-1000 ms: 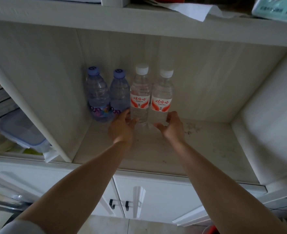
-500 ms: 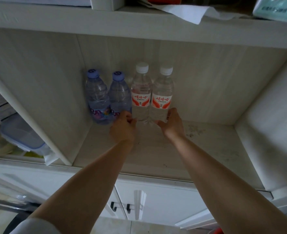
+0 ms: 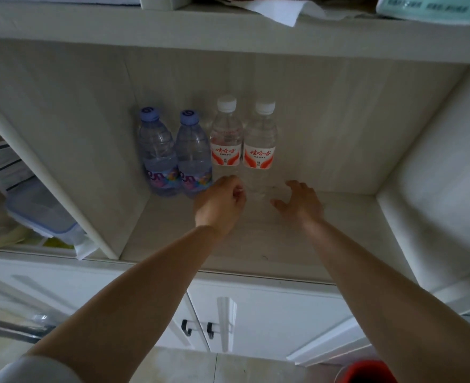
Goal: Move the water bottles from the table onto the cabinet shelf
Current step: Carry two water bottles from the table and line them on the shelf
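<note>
Four water bottles stand upright in a tight row at the back left of the cabinet shelf [image 3: 256, 244], shoulder to shoulder against the rear panel. On the left, two blue-capped bottles: the left blue-capped bottle [image 3: 157, 156] sits by the side wall, the right blue-capped bottle [image 3: 193, 158] just beside it. Next come two clear ones with red-and-white labels and white caps, the left white-capped bottle [image 3: 225, 145] and the right white-capped bottle [image 3: 259, 150].

Both arms reach into the compartment. The left hand [image 3: 220, 203] hovers at the base of the left white-capped bottle, fingers loosely curled inward, gripping nothing; whether a fingertip brushes the plastic, I cannot tell. The right hand [image 3: 300, 203] sits just right of the right white-capped bottle's base, fingers spread and relaxed, clear of the bottle, palm turned toward it.

In the neighbouring compartment to the left lies a plastic lidded container [image 3: 40, 214]. Below the shelf, white cabinet doors [image 3: 256, 319] with dark handles.
</note>
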